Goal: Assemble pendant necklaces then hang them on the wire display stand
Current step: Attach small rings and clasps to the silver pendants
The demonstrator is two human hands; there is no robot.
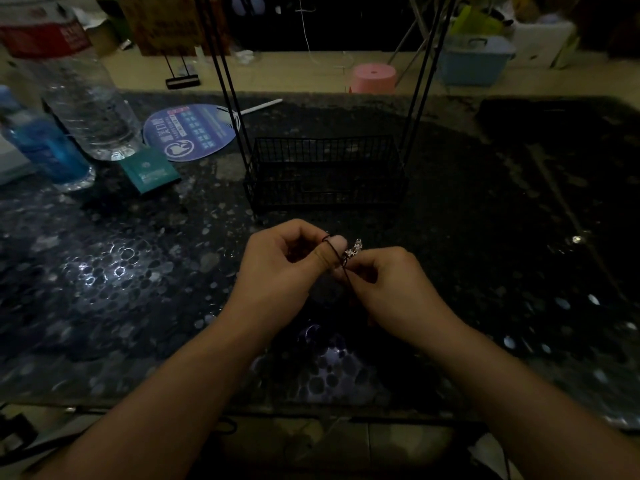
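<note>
Dim light, dark speckled tabletop (104, 271) with glare patches.

Far left: a blue bottle (48, 150) and, just beside it, a large clear bottle (79, 98) with a red label. A teal packet (150, 169) lies flat in front of the clear bottle. Next right, a round blue fan (194, 131) lies flat, its white handle pointing right and away.

Centre: wire stand (325, 171), black, with a mesh basket at its base and thin uprights rising out of the top of the view on both sides. Nothing can be made out hanging on the part in view. The basket's contents are too dark to tell.

Near of the stand, both hands meet above the tabletop. Left hand (277, 268): fingers curled, thumb up, a loop of black cord (337, 259) crossing the thumb tip; narrow grip on the cord. Right hand (391, 282): fingers curled in a tight pinch on the cord just below a small silver pendant (354, 249), which sits between the two hands. The cord trails down from the pinch into shadow.

Beyond the tabletop, on the floor: a pink stool (374, 77), then a blue bin (472, 60) at right.
</note>
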